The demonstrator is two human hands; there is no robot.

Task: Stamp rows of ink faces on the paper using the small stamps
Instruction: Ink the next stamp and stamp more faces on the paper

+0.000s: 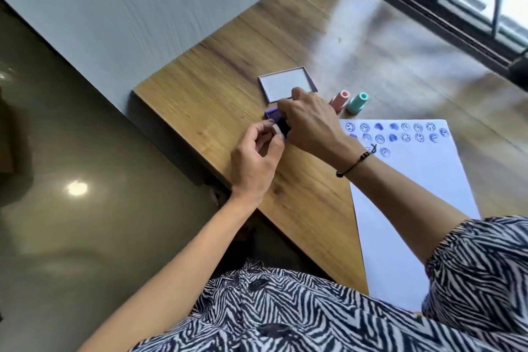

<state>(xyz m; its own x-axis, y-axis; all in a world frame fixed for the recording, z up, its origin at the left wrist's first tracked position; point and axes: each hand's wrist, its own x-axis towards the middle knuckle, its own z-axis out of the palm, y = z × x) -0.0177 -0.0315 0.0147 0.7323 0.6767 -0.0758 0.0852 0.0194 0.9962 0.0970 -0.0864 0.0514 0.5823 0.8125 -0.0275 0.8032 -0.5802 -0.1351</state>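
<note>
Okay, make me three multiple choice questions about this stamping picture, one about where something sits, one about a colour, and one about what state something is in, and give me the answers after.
1. Where do the two idle stamps lie?
A. on the paper
B. on the table just beyond the paper's far edge
C. on the floor

2. What colour are the stamped faces?
A. red
B. green
C. blue-purple

3. How far along is the third row?
A. barely begun
B. full
C. not begun

Answers:
1 B: the pink stamp and the teal stamp rest on the table past the paper.
2 C: the stamped faces are blue-purple.
3 A: few marks show under two fuller rows.
</note>
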